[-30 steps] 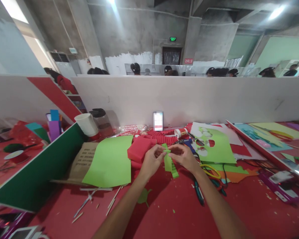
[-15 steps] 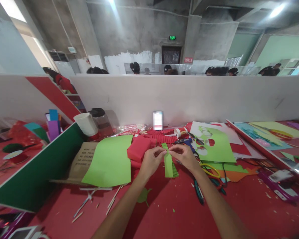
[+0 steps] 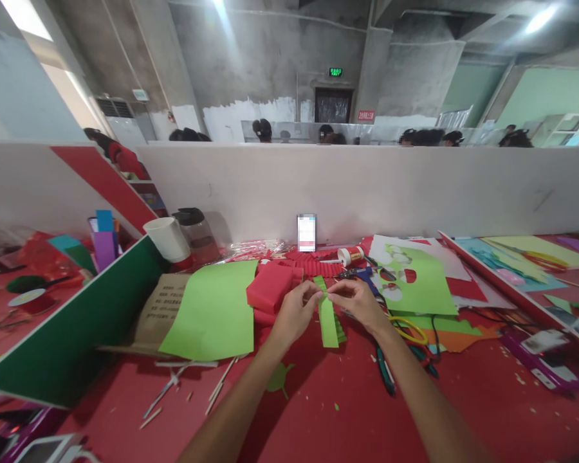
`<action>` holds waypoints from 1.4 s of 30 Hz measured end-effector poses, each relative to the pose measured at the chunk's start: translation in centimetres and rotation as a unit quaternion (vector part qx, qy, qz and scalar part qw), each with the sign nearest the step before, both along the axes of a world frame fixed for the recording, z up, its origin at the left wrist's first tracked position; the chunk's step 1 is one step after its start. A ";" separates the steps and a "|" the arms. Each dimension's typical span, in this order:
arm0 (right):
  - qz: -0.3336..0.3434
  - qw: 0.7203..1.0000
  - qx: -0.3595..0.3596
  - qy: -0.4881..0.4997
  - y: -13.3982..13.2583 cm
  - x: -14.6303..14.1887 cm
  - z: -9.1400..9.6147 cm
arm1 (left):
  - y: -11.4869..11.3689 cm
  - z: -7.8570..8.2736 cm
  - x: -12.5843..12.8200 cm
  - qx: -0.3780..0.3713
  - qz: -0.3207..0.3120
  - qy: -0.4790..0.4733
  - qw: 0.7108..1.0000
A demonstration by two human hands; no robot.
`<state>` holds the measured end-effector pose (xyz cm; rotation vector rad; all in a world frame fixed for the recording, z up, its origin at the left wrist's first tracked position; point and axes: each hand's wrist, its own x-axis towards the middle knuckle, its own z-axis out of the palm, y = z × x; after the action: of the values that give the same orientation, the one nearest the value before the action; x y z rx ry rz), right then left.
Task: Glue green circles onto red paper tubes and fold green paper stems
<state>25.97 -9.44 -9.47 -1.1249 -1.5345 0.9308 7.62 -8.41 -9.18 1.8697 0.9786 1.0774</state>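
Observation:
My left hand and my right hand meet above the red table, both pinching the top of a green paper strip. The strip hangs down between them, its lower part folded in accordion pleats. A stack of red folded paper lies just left of my left hand. A large green sheet rests further left on a cardboard piece.
A phone leans against the white partition. A white cup, a dark jar, a glue tube, a cut green sheet, a pen and sticks lie around. A green board slants at left. People sit beyond the partition.
The green strip has been straightened and now hangs flatter between my fingers. Both hands stay in nearly the same place.

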 end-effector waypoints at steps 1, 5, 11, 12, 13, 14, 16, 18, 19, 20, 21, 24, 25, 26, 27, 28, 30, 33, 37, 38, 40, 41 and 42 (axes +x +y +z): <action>-0.002 1.000 -0.001 -0.002 0.0 0.0 0.0 | 0.0 0.0 0.0 -0.001 -0.002 0.002 1.000; -0.004 1.000 -0.005 0.013 0.1 0.0 -0.2 | 0.0 0.0 0.1 -0.004 -0.006 0.002 1.000; 0.005 1.000 -0.002 0.014 0.1 0.1 -0.3 | 0.1 -0.5 0.1 -0.007 -0.006 -0.004 1.000; 0.008 1.000 0.000 0.007 0.1 0.1 -0.2 | 0.2 -0.5 0.1 -0.010 -0.005 -0.007 1.000; 0.012 1.000 0.003 -0.001 0.0 0.1 -0.1 | 0.3 -0.5 0.0 -0.013 -0.003 -0.010 1.000; 0.016 1.000 0.006 -0.011 0.0 0.1 0.0 | 0.3 -0.5 0.0 -0.016 -0.002 -0.014 1.000; 0.023 0.999 0.013 -0.029 0.0 0.1 0.2 | 0.4 -0.4 0.1 -0.024 0.000 -0.022 0.999; 0.024 0.999 0.021 -0.040 -0.1 0.1 0.2 | 0.3 -0.2 0.1 -0.033 0.002 -0.027 0.999; 0.022 0.999 0.025 -0.042 -0.1 0.1 0.2 | 0.3 -0.1 0.1 -0.037 0.002 -0.030 0.999; 0.019 0.999 0.028 -0.042 -0.1 0.1 0.2 | 0.2 0.0 0.1 -0.042 0.001 -0.032 0.999; 0.016 0.999 0.029 -0.041 -0.1 0.1 0.2 | 0.2 0.1 0.2 -0.047 -0.001 -0.034 0.998; 0.013 0.999 0.029 -0.035 -0.2 -0.1 0.0 | 0.1 0.2 0.2 -0.053 -0.013 -0.038 0.998; 0.012 0.999 0.030 -0.035 -0.2 -0.1 -0.1 | 0.1 0.1 0.1 -0.051 -0.017 -0.037 0.998; 0.011 0.999 0.029 -0.037 -0.2 -0.2 -0.1 | 0.2 0.0 0.1 -0.047 -0.022 -0.034 0.998; 0.012 0.999 0.029 -0.040 -0.2 -0.3 -0.1 | 0.2 -0.1 0.0 -0.042 -0.024 -0.028 0.998; 0.013 0.998 0.029 -0.045 -0.2 -0.3 -0.1 | 0.3 -0.3 0.0 -0.035 -0.023 -0.019 0.999; 0.021 0.998 0.030 -0.060 -0.3 -0.4 0.0 | 0.4 -0.6 -0.1 -0.022 -0.013 0.003 1.000; 0.024 0.995 0.042 -0.091 -0.4 -0.4 0.2 | 0.4 -0.9 -0.2 -0.010 0.003 0.031 0.999; 0.001 0.990 0.049 -0.133 -0.4 -0.7 0.1 | 0.2 -0.9 -0.1 -0.006 0.009 0.043 0.999; -0.005 0.989 0.046 -0.141 -0.4 -0.7 0.0 | 0.1 -0.9 -0.1 -0.006 0.009 0.043 0.999; -0.015 0.988 0.038 -0.148 -0.4 -0.8 -0.2 | -0.1 -0.8 0.0 -0.001 0.005 0.038 0.999; -0.017 0.989 0.034 -0.145 -0.3 -0.8 -0.3 | -0.1 -0.7 0.1 0.004 0.001 0.032 0.999; -0.016 0.990 0.030 -0.134 -0.3 -0.8 -0.4 | -0.2 -0.6 0.1 0.009 -0.002 0.025 1.000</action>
<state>25.18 -9.71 -9.90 -1.2667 -1.7432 0.7271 7.77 -8.58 -9.82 1.9196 0.9954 1.0446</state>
